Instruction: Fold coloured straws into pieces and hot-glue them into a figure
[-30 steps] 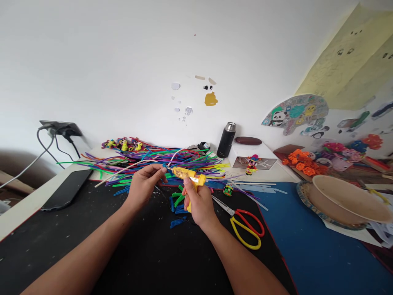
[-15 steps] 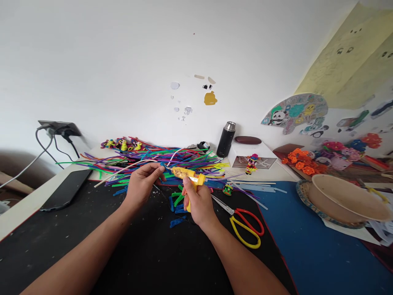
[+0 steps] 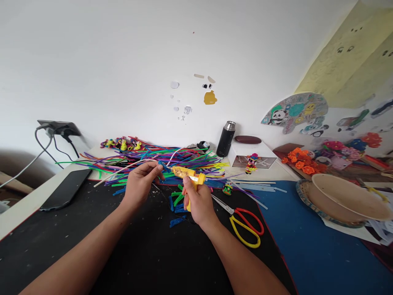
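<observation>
My right hand (image 3: 198, 203) is wrapped round the handle of a yellow glue gun (image 3: 188, 175), whose nozzle points left. My left hand (image 3: 140, 182) pinches a small blue pipe-cleaner piece (image 3: 162, 166) right at the nozzle tip. Both hands hover above a black mat (image 3: 92, 229). Short blue and green pipe-cleaner pieces (image 3: 177, 201) lie on the mat under the gun. A big heap of coloured pipe cleaners (image 3: 153, 162) spreads just behind my hands.
Scissors with red and yellow handles (image 3: 244, 223) lie right of my right hand. A dark phone (image 3: 66, 188) rests at the left. A black flask (image 3: 226, 139), a white box (image 3: 251, 157), small figures (image 3: 252, 162), a shallow bowl (image 3: 346, 196) and orange flowers (image 3: 302, 163) stand behind and to the right.
My hands and the glue gun have risen very slightly; the left fingers have closed in on the blue piece at the nozzle. Otherwise nothing has moved.
</observation>
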A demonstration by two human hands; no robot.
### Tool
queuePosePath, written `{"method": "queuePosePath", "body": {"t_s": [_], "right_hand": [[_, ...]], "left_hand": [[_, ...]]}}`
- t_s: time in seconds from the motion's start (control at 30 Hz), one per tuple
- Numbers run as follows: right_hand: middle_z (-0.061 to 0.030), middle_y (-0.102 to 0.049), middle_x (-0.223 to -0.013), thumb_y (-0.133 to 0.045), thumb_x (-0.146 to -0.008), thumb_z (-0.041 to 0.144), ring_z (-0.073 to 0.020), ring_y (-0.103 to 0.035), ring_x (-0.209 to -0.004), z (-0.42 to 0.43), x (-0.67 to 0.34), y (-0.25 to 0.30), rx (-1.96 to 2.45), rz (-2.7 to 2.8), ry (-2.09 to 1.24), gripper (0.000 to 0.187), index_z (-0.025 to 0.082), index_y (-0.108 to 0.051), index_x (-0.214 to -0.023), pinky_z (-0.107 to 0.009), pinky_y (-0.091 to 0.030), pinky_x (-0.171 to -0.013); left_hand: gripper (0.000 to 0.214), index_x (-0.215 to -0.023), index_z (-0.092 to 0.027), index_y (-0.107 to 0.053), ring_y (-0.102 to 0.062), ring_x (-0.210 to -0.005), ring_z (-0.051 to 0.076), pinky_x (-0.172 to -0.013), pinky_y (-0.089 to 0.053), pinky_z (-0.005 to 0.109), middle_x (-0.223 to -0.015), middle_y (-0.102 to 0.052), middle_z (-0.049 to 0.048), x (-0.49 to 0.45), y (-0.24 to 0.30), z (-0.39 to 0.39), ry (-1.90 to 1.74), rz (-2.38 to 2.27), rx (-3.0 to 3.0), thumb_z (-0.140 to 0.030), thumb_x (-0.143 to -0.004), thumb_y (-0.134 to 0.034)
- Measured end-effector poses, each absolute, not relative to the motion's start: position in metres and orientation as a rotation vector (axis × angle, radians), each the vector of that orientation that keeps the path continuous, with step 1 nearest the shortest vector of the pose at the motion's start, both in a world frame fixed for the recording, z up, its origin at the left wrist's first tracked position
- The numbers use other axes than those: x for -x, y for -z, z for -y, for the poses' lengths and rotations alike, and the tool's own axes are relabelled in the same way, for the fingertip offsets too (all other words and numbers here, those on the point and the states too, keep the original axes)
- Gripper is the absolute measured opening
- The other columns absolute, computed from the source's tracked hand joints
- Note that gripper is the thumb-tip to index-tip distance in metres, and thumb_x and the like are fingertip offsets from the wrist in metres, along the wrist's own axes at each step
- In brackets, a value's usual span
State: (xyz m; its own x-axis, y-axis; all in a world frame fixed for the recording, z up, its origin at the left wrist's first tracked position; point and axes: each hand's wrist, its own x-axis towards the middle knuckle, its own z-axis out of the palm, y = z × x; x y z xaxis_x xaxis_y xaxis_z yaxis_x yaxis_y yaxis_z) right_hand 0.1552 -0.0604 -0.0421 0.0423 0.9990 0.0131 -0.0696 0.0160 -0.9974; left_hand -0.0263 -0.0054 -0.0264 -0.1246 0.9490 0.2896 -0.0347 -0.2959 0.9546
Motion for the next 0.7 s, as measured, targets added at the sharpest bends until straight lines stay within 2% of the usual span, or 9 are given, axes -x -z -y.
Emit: {"method": "queuePosePath", "body": {"t_s": [0.7], "right_hand": [[0.0036, -0.047, -0.040, -0.060, -0.089, 0.081, -0.0122, -0.048, -0.036, 0.0597, -0.1548, 0.0439, 1.166, 1.130, -1.213, 0.066, 0.022, -0.056, -0.061, -0.024, -0.038, -0.040]], "left_hand": [[0.020, -0.080, -0.020, -0.072, -0.060, -0.053, 0.016, -0.050, -0.047, 0.028, -0.060, -0.068, 0.0006, 0.0233, 0.0190, 0.0079, -1.579, -1.118, -1.282, -0.037, -0.076, -0.081]]}}
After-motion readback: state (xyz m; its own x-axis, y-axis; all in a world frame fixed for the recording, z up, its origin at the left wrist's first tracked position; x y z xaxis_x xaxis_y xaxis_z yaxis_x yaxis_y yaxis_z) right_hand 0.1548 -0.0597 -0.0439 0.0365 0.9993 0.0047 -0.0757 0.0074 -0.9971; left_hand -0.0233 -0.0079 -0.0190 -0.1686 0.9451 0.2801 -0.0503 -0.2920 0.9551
